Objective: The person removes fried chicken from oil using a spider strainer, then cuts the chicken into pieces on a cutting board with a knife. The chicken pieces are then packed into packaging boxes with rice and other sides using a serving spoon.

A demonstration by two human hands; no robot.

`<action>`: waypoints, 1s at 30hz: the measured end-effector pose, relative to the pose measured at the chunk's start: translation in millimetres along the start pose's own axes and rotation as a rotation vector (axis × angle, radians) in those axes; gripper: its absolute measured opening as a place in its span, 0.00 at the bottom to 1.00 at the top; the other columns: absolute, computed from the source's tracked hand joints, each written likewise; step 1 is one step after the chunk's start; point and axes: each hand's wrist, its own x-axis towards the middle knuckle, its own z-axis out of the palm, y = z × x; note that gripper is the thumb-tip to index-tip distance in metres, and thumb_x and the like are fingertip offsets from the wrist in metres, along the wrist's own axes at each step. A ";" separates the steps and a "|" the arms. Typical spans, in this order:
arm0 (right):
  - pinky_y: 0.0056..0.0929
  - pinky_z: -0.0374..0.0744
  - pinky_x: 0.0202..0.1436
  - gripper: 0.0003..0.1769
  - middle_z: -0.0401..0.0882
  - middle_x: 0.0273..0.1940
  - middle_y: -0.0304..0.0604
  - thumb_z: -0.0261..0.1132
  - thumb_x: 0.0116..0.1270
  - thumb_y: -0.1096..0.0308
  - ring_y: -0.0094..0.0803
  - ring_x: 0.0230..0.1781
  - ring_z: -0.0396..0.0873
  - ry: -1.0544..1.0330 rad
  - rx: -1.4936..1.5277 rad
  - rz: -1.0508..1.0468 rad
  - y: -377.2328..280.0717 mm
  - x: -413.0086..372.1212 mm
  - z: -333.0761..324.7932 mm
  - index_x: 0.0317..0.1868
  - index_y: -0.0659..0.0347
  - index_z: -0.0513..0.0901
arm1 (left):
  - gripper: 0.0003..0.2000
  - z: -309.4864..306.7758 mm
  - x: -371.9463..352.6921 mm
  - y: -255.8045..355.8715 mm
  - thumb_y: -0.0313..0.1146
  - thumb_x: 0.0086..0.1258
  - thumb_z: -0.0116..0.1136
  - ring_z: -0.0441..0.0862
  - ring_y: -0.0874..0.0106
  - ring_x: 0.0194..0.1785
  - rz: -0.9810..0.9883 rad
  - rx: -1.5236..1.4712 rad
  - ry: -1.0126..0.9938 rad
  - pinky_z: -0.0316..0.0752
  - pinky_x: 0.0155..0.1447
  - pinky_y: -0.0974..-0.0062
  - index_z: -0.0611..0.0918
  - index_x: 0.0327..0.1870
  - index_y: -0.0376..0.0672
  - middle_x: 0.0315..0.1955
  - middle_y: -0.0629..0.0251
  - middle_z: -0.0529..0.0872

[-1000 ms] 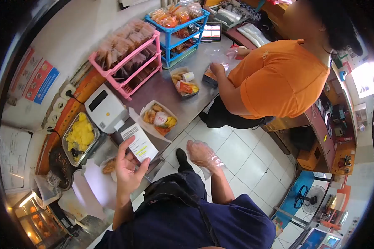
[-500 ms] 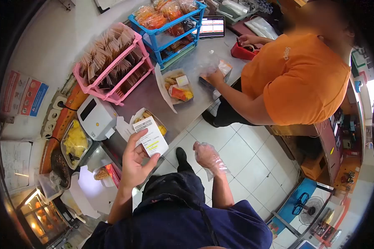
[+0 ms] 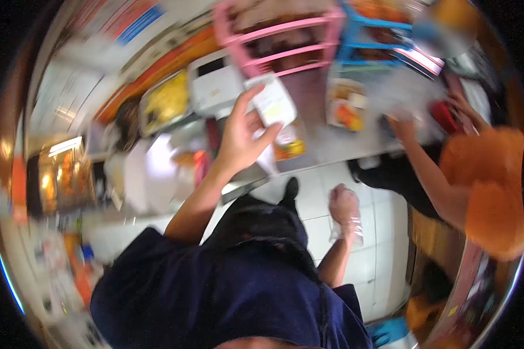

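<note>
A white paper slip (image 3: 275, 104) with a yellow-marked patch is pinched between the thumb and fingers of my left hand (image 3: 243, 136), raised over the counter's edge. Just beyond the slip lies a food box (image 3: 289, 149) with yellow and orange contents, partly covered by it. My right hand (image 3: 344, 206), in a clear plastic glove, hangs low over the tiled floor with its fingers curled; whether it holds anything is hidden by blur. Another open food box (image 3: 347, 107) stands farther along the counter.
Pink (image 3: 291, 41) and blue racks (image 3: 372, 43) stand at the back. A white printer (image 3: 216, 84) and a yellow-filled tray (image 3: 166, 103) are at the left. At the right a person in orange (image 3: 483, 180) reaches over the counter (image 3: 317, 139), near a red container (image 3: 444, 116).
The view has swung left and blurred, so the racks, boxes and co-worker appear farther right. My left hand still holds the slip, and my right hand is still low over the floor.
</note>
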 end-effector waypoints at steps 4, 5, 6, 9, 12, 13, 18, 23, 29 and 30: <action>0.52 0.74 0.40 0.11 0.79 0.33 0.61 0.55 0.68 0.65 0.60 0.37 0.77 -0.324 0.345 -0.355 -116.1 10.8 13.4 0.35 0.65 0.78 | 0.33 -83.7 -23.3 16.2 0.17 0.61 0.63 0.79 0.70 0.52 0.262 0.148 0.779 0.76 0.53 0.75 0.62 0.67 0.42 0.51 0.55 0.78; 0.48 0.75 0.45 0.12 0.79 0.37 0.60 0.54 0.68 0.66 0.58 0.42 0.77 -0.393 0.470 -0.438 -153.9 10.9 13.0 0.41 0.65 0.80 | 0.32 -107.3 -26.0 21.7 0.18 0.61 0.64 0.79 0.69 0.51 0.282 0.197 0.886 0.77 0.51 0.75 0.62 0.66 0.42 0.50 0.55 0.78; 0.47 0.74 0.51 0.14 0.80 0.42 0.60 0.53 0.68 0.67 0.57 0.47 0.77 -0.392 0.535 -0.617 -187.6 14.5 26.7 0.48 0.64 0.79 | 0.32 -134.0 -40.1 25.9 0.18 0.61 0.64 0.80 0.69 0.49 0.294 0.238 0.991 0.77 0.50 0.76 0.63 0.65 0.41 0.49 0.55 0.78; 0.45 0.77 0.47 0.18 0.81 0.40 0.56 0.57 0.66 0.64 0.54 0.41 0.80 -0.586 0.442 -0.748 -268.5 33.5 101.7 0.54 0.64 0.76 | 0.31 -190.0 -84.3 31.6 0.19 0.60 0.65 0.80 0.69 0.46 0.230 0.289 1.036 0.78 0.49 0.75 0.64 0.64 0.39 0.49 0.55 0.78; 0.42 0.80 0.38 0.18 0.82 0.29 0.48 0.64 0.60 0.59 0.47 0.29 0.81 -0.733 0.172 -0.781 -315.5 47.4 166.0 0.46 0.63 0.80 | 0.32 -188.4 -130.5 46.1 0.22 0.60 0.66 0.80 0.66 0.47 0.081 0.366 1.059 0.77 0.52 0.72 0.64 0.65 0.40 0.48 0.53 0.78; 0.41 0.80 0.37 0.16 0.81 0.29 0.46 0.63 0.60 0.60 0.46 0.29 0.81 -0.716 0.107 -0.781 -315.6 49.8 178.9 0.43 0.62 0.79 | 0.29 -206.5 -149.6 29.5 0.26 0.62 0.65 0.77 0.65 0.52 0.144 0.855 0.998 0.74 0.57 0.70 0.67 0.64 0.40 0.53 0.53 0.77; 0.39 0.79 0.36 0.08 0.79 0.27 0.39 0.61 0.56 0.63 0.40 0.30 0.80 -0.350 0.065 -0.682 -333.0 39.1 211.1 0.32 0.57 0.75 | 0.25 -222.2 -174.3 11.3 0.29 0.67 0.62 0.78 0.63 0.54 0.002 0.379 1.036 0.77 0.55 0.68 0.67 0.64 0.36 0.56 0.50 0.75; 0.37 0.78 0.34 0.07 0.77 0.25 0.32 0.59 0.52 0.65 0.35 0.31 0.80 -0.218 0.112 -0.659 -362.7 24.0 184.1 0.21 0.51 0.70 | 0.26 -240.3 -162.0 15.1 0.25 0.67 0.62 0.79 0.65 0.52 0.064 0.237 0.989 0.77 0.54 0.70 0.66 0.65 0.39 0.55 0.50 0.77; 0.41 0.80 0.39 0.05 0.81 0.34 0.38 0.62 0.50 0.67 0.40 0.38 0.83 -0.212 0.003 -0.570 -360.1 41.6 240.0 0.29 0.49 0.82 | 0.28 -241.1 -153.8 29.6 0.25 0.67 0.61 0.79 0.67 0.51 0.089 0.180 0.835 0.75 0.55 0.73 0.64 0.67 0.42 0.53 0.53 0.79; 0.40 0.80 0.41 0.06 0.82 0.36 0.40 0.63 0.50 0.67 0.41 0.38 0.83 -0.064 0.035 -0.596 -361.5 35.2 234.3 0.31 0.49 0.84 | 0.28 -241.4 -153.9 31.5 0.25 0.67 0.61 0.79 0.67 0.51 0.093 0.180 0.829 0.75 0.55 0.73 0.64 0.67 0.42 0.53 0.53 0.79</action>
